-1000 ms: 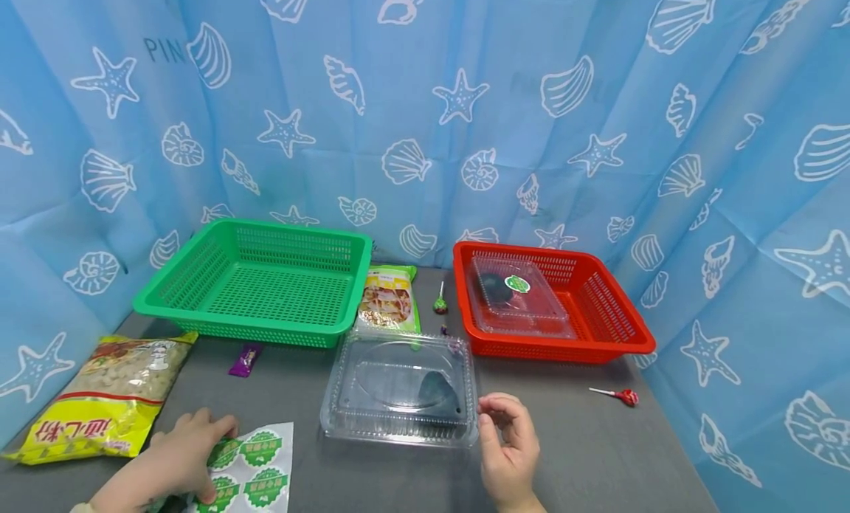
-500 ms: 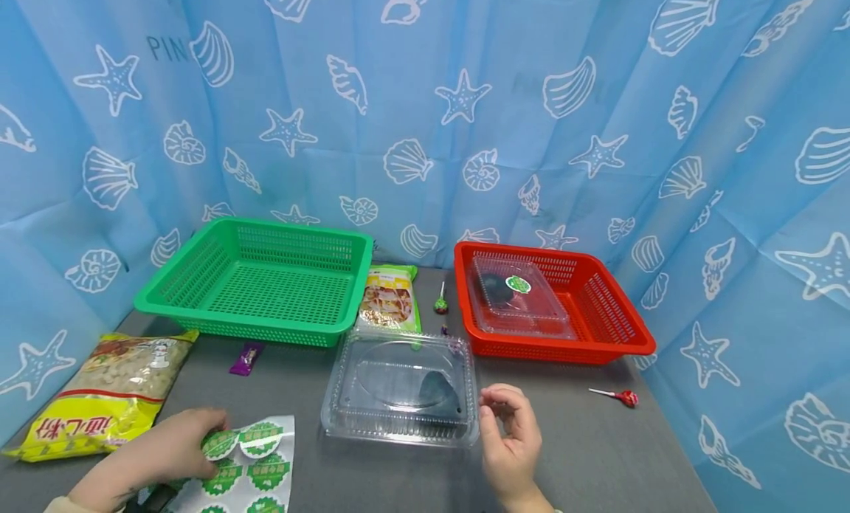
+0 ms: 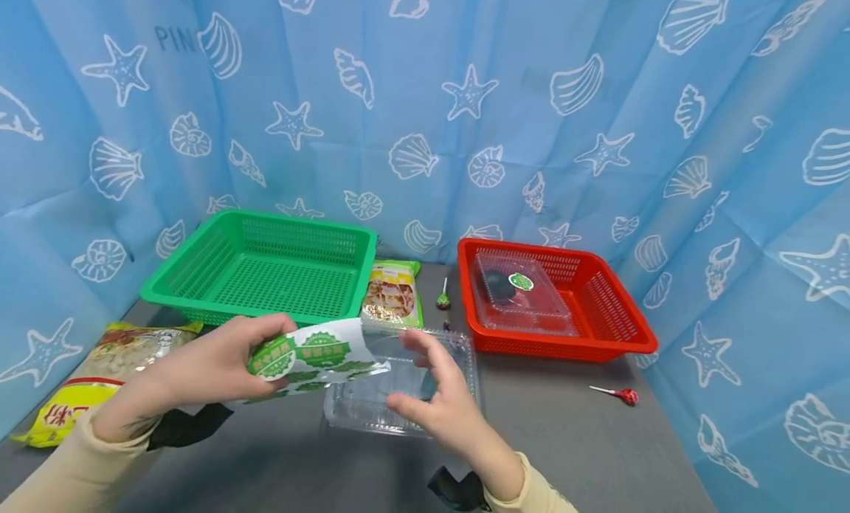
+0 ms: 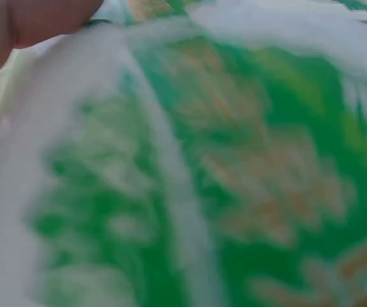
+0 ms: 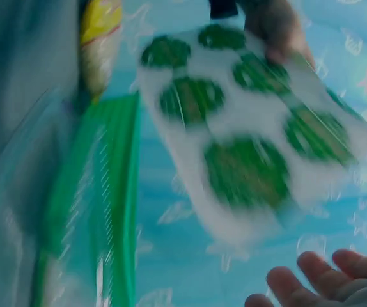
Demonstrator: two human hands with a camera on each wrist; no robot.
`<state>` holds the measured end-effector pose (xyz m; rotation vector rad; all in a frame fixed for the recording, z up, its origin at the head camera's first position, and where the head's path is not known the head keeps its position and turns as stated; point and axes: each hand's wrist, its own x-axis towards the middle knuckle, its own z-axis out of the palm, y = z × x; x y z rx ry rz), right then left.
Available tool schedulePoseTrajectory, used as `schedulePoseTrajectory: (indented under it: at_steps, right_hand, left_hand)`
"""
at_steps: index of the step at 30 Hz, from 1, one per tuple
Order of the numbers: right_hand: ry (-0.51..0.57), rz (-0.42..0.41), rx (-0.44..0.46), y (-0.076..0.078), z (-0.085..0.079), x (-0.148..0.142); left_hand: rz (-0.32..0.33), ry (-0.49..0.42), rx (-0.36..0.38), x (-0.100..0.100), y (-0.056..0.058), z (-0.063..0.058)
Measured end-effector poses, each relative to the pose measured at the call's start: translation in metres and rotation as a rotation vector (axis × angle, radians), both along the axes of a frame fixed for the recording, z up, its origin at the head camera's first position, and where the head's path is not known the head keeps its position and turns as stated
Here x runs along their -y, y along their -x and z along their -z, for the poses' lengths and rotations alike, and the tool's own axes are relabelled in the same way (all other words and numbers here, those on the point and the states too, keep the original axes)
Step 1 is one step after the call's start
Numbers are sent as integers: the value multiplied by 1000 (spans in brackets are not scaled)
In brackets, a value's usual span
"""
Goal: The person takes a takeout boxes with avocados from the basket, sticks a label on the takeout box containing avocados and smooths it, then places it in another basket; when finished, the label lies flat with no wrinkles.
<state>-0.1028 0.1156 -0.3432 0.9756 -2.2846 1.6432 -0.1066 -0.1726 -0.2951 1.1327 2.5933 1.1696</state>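
Observation:
My left hand [image 3: 212,362] pinches one end of a sheet of round green stickers [image 3: 325,350] between thumb and fingers, raised over the table. Blurred green labels fill the left wrist view. Open and holding nothing, my right hand [image 3: 448,398] reaches toward the sheet's free edge with thumb and fingers spread. In the right wrist view its fingertips [image 5: 318,272] show below the sheet. Beneath both hands a lidded clear plastic box [image 3: 355,417] stands on the table. The sheet and my right hand hide part of it, and a dark thing shows faintly inside.
A green basket [image 3: 259,310] stands back left, a red basket [image 3: 564,343] back right, with a stickered clear box [image 3: 524,306] in it. A yellow pasta bag [image 3: 66,413] lies left, another food packet [image 3: 392,295] behind the box. Lollipops [image 3: 624,396] lie about.
My left hand has lifted the sticker sheet off the front left of the table, up and rightward. My right hand has left the box's right side and moved left over it.

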Motion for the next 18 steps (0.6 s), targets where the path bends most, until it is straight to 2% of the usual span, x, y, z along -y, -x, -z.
schedulePoseTrajectory:
  at_steps: [2,5,7,9,11,14,16,18]
  right_hand:
    - [38,-51,70,0,-5,9]
    - [127,-74,131,1,-8,16]
    - [182,-65,147,3,-7,16]
    - [218,-13,150,7,-6,10]
    - [258,37,176,13,-4,2]
    - [309,114,216,23,-3,-12]
    - [330,153,233,28,-2,-18]
    - [352,184,245,30,-2,-20]
  left_hand:
    - [15,0,24,-14,2,-5]
    - [-1,35,50,-32,6,-7]
    - [-26,44,93,-38,8,-5]
    - [-65,15,159,-39,10,-2]
    - [-98,-96,249,-36,12,2]
    - [-144,-357,381,-33,15,10]
    - [-168,-522,453,-37,15,15]
    - [-160,-654,508,-44,14,19]
